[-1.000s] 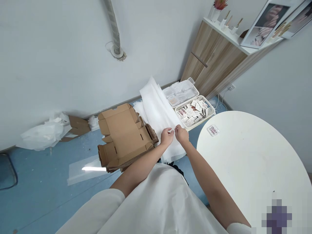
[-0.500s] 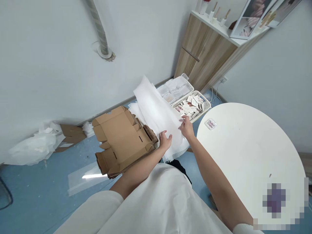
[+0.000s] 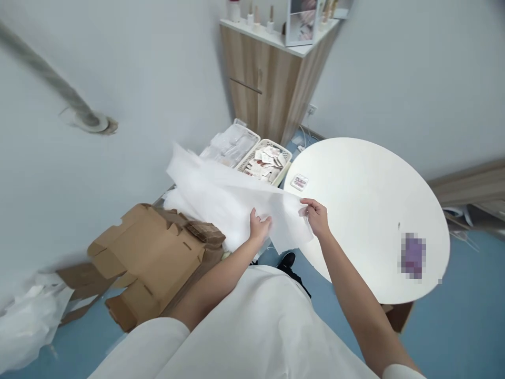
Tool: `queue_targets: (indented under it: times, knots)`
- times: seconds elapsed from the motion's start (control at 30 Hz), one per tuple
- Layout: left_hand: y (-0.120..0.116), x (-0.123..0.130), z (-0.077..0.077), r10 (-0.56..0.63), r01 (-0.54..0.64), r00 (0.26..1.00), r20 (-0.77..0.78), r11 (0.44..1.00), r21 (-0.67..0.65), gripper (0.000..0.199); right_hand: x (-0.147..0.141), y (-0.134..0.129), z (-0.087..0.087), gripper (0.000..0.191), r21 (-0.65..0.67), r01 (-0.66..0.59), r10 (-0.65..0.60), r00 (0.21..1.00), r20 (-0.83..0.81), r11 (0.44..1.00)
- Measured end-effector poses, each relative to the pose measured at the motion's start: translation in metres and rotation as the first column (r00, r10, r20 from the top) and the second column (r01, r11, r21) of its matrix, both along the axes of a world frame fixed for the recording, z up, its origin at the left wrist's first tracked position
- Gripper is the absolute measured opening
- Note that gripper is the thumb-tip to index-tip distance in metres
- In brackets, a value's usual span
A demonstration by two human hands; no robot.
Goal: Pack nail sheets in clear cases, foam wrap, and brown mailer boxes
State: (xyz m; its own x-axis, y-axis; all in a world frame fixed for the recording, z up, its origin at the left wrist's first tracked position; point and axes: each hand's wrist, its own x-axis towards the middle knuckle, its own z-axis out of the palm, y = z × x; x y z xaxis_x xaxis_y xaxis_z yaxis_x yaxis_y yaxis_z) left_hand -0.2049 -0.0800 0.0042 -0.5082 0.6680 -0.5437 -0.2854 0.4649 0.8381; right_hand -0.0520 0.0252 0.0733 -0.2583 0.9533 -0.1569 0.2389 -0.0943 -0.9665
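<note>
A large, thin white sheet (image 3: 221, 192) stretches from the left of centre to the round table's near left edge. My right hand (image 3: 316, 217) pinches the sheet's right end between thumb and fingers. My left hand (image 3: 259, 227) lies against the sheet's near part, thumb and fingers apart. Flattened brown cardboard boxes (image 3: 153, 252) are stacked to the left of my left hand. A small clear case with a printed label (image 3: 299, 182) lies on the white round table (image 3: 366, 210), just beyond my right hand.
Behind the sheet are a basket of small cards (image 3: 284, 158) and a basket of clear packages (image 3: 236, 145). A wooden cabinet (image 3: 272, 79) stands behind them. White plastic bags (image 3: 31, 321) lie at the far left. A blurred purple item (image 3: 412, 255) is on the table.
My right hand has pulled the sheet's end to the right, up to the table, and now pinches it. My left hand stays at the sheet. The view has turned right.
</note>
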Motion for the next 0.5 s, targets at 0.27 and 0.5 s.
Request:
queue_targets:
  times: [0.27, 0.5]
  knots:
    - [0.060, 0.094, 0.008, -0.342, 0.372, 0.913, -0.221, 0.921, 0.115, 0.065, 0.166, -0.040, -0.030, 0.038, -0.115, 0.374, -0.363, 0.925, 0.109, 0.920]
    - [0.101, 0.148, 0.002, -0.612, 0.720, 0.547, -0.571, 0.692, -0.052, 0.030, 0.241, -0.079, -0.069, 0.040, -0.082, 0.339, -0.311, 0.919, 0.241, 0.937]
